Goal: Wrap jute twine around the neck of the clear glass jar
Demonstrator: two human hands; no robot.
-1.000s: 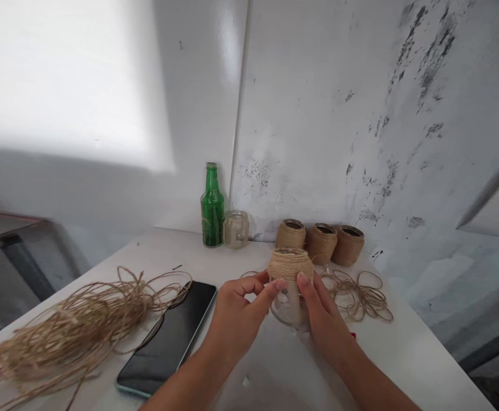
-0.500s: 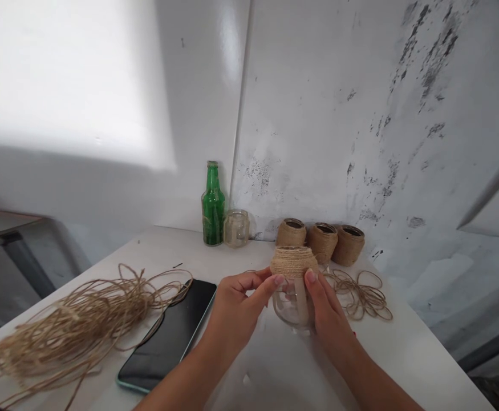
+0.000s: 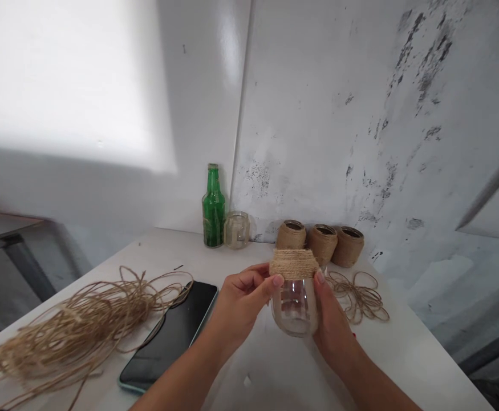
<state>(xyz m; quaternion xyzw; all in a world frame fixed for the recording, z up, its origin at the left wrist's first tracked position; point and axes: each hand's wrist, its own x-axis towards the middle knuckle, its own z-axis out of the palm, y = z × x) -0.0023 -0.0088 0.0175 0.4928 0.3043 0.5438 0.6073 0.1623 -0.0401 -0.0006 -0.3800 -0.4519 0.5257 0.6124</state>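
I hold a clear glass jar between both hands above the white table. A band of jute twine is wound round its upper part; the lower glass is bare. My left hand grips the jar's left side, thumb and fingertips at the twine band. My right hand wraps its right side, a fingertip touching the band's lower edge.
Three twine-covered jars stand by the back wall, beside a green bottle and a small bare jar. A loose coil of twine lies right of my hands. A dark phone and a big twine bundle lie left.
The jar has been lifted slightly and turned, so more bare glass faces me. Both hands stayed on it, shifting with the turn.
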